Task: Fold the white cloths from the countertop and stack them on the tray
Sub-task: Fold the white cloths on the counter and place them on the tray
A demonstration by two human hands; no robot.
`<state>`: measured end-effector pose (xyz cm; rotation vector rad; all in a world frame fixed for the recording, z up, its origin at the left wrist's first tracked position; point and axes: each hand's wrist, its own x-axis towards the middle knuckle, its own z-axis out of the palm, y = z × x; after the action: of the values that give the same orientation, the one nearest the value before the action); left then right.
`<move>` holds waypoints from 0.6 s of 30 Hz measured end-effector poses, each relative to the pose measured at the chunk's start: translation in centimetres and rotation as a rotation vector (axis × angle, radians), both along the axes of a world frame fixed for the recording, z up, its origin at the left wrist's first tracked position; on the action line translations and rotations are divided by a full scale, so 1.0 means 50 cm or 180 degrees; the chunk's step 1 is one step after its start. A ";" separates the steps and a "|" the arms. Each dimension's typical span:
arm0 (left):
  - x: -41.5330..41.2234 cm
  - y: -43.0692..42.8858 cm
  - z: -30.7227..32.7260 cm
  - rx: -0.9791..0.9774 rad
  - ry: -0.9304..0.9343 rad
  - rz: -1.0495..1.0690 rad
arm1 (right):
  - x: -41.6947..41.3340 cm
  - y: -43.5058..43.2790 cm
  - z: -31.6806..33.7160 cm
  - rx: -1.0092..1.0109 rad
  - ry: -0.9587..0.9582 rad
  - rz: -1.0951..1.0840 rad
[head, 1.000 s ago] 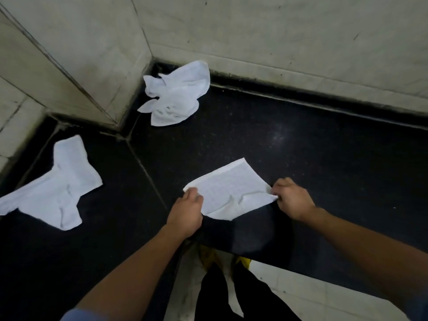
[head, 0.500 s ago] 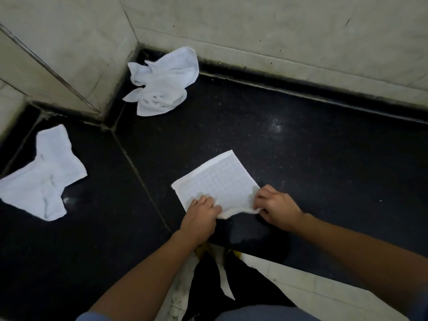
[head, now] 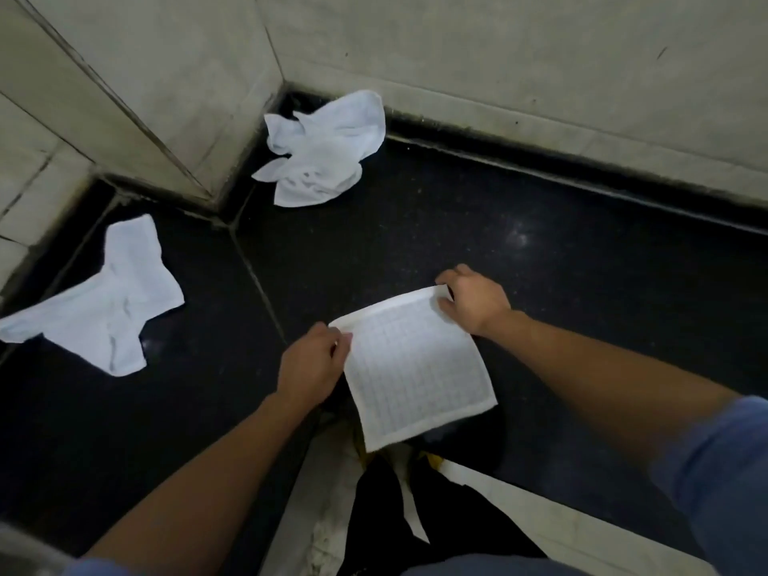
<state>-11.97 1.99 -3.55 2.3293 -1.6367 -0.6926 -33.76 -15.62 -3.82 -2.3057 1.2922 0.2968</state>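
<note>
Dim, flat light is falling from overhead, leaving the black countertop [head: 540, 284] nearly featureless apart from a faint glare spot at its middle. The white cloths [head: 320, 147] are glowing slightly bluish, their detail washing out. Wide-angle distortion is bending the walls [head: 498, 56], and everything is looking soft.
</note>
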 end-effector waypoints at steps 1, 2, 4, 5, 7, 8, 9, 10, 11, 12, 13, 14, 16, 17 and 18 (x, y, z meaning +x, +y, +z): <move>0.014 -0.021 -0.014 0.0186 -0.0081 0.0305 | 0.017 -0.009 -0.008 0.0046 0.0118 -0.0047; 0.026 -0.041 -0.025 0.0470 -0.0104 0.0479 | 0.030 -0.016 -0.013 0.0090 0.0239 -0.0085; 0.037 -0.071 -0.046 0.0987 0.0021 0.0587 | 0.039 -0.021 -0.024 0.0133 0.0445 -0.0118; 0.036 -0.083 -0.051 0.1059 0.0061 0.0576 | 0.038 -0.020 -0.027 0.0133 0.0474 -0.0146; 0.029 -0.104 -0.058 0.0942 0.0041 0.0531 | 0.033 -0.021 -0.033 0.0094 0.0403 -0.0267; 0.026 -0.115 -0.058 0.0825 -0.0004 0.0515 | 0.028 -0.023 -0.034 0.0031 0.0330 -0.0361; 0.026 -0.128 -0.055 0.0697 -0.0046 0.0545 | 0.022 -0.028 -0.033 -0.0069 0.0249 -0.0471; 0.028 -0.141 -0.052 0.0558 -0.0079 0.0608 | 0.017 -0.034 -0.032 -0.0190 0.0180 -0.0569; 0.031 -0.156 -0.050 0.0431 -0.0099 0.0672 | 0.013 -0.042 -0.033 -0.0313 0.0125 -0.0645; 0.033 -0.171 -0.047 0.0333 -0.0110 0.0716 | 0.009 -0.049 -0.035 -0.0394 0.0113 -0.0702; 0.035 -0.185 -0.049 0.0289 -0.0090 0.0739 | 0.008 -0.053 -0.037 -0.0434 0.0147 -0.0731; 0.034 -0.197 -0.050 0.0285 -0.0042 0.0744 | 0.007 -0.055 -0.040 -0.0424 0.0223 -0.0723; 0.026 -0.210 -0.052 0.0327 0.0076 0.0723 | 0.004 -0.047 -0.044 -0.0319 0.0358 -0.0661; 0.021 -0.208 -0.050 0.0327 0.0062 0.0669 | -0.001 -0.039 -0.043 -0.0288 0.0367 -0.0639; 0.014 -0.200 -0.045 0.0272 -0.0013 0.0557 | -0.008 -0.027 -0.039 -0.0315 0.0312 -0.0601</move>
<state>-11.29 -8.02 -5.79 2.4973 -1.4087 -0.7334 -34.16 -16.98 -5.79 -2.2522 1.5941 0.2907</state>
